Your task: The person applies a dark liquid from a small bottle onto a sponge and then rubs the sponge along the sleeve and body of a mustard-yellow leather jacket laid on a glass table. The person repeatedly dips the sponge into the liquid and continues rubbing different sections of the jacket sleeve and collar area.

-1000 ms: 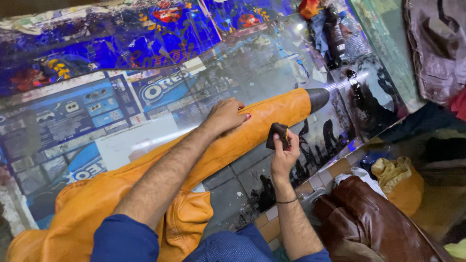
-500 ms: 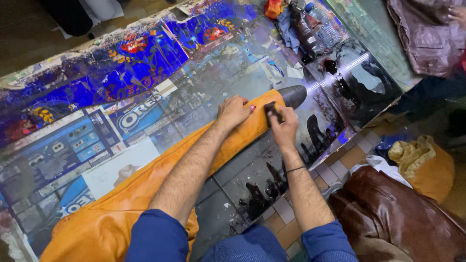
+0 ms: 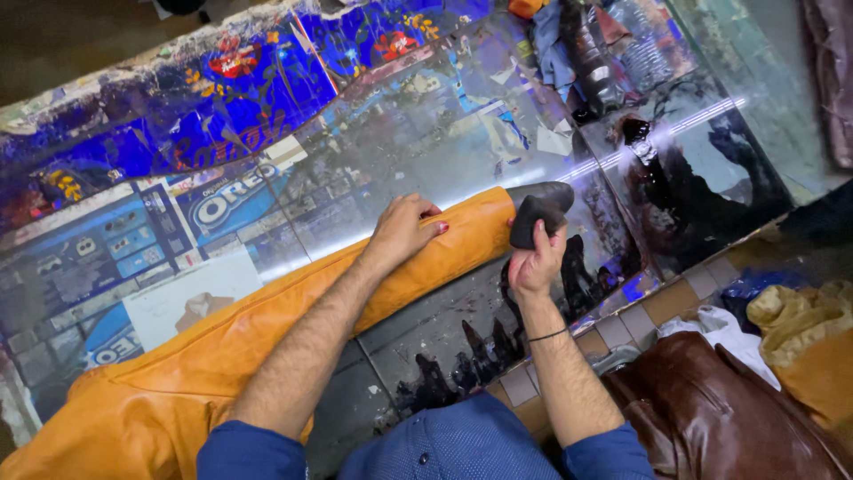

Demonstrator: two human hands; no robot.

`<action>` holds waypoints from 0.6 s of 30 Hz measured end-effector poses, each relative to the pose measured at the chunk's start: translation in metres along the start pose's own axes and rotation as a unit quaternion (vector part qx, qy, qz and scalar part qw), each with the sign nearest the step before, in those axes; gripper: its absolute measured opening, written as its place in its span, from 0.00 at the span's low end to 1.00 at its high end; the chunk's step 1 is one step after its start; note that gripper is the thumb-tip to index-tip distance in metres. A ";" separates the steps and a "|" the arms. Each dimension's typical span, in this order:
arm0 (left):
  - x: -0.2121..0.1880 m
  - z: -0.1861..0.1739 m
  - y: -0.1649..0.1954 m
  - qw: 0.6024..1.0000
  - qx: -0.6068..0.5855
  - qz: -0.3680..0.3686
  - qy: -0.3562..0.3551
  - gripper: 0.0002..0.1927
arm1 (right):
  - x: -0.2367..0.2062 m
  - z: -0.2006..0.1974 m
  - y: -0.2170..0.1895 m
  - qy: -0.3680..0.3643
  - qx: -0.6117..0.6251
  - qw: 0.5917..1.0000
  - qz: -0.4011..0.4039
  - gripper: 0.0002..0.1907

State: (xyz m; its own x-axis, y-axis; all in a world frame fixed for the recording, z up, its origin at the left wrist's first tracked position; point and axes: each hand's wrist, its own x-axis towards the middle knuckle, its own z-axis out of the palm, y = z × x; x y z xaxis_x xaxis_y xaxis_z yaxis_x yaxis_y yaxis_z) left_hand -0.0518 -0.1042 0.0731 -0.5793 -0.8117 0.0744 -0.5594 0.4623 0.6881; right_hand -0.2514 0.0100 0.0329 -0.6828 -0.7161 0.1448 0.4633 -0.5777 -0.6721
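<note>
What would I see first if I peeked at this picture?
A big bright orange leather sleeve lies slantwise across the shiny glass tabletop. The left hand presses flat on it near the cuff, while the right hand holds a small dark pad against the dark cuff end. A glossy brown leather jacket sits at the lower right.

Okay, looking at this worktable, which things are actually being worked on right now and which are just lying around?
In use:
- orange leather jacket sleeve, pressed flat by the left hand
- dark pad, gripped in the right hand at the sleeve's cuff

Lying about:
- brown leather jacket
- yellow cloth
- dark bottles at the table's far end
</note>
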 end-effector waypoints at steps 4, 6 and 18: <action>-0.007 0.016 -0.005 0.998 -0.037 0.031 0.033 0.11 | -0.001 -0.025 0.014 -0.033 0.011 0.999 0.003 0.12; -0.006 0.017 -0.007 0.986 -0.121 -0.098 -0.056 0.13 | -0.004 -0.037 0.017 -0.049 0.005 0.999 0.007 0.12; -0.002 0.035 -0.033 0.921 -0.286 -0.173 -0.202 0.12 | -0.008 0.006 -0.032 -0.175 -0.479 0.855 -0.097 0.12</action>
State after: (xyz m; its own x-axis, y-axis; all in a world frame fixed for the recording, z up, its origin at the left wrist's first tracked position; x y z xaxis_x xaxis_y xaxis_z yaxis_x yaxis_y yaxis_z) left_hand -0.0527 -0.1055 0.0251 -0.6626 -0.6229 -0.4159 -0.4158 -0.1559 0.8960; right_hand -0.2581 0.0320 0.0576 -0.4057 -0.8137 0.4162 -0.4287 -0.2328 -0.8729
